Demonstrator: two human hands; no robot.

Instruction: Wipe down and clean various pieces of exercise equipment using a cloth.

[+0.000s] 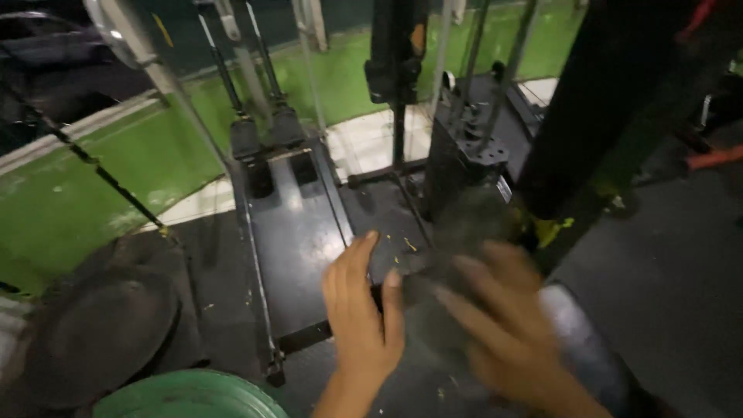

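Though motion-blurred, right hand [503, 333] lower centre-right, fingers spread over dark grey blurred object [457, 232] — kind unclear; left hand [360, 310] open flat beside it, over black metal machine base plate [294, 232] — green round disc [186, 396] cut off bottom left.

Open dark floor [665, 286] on the right gives free passage. Far ahead, the weight stack [464, 155] and black post [588, 116] block the way. Near left, black plates [101, 325] and a green plate [186, 396] crowd the floor.

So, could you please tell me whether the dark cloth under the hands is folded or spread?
Cannot tell: the dark cloth is motion-blurred, bunched between left hand and right hand.
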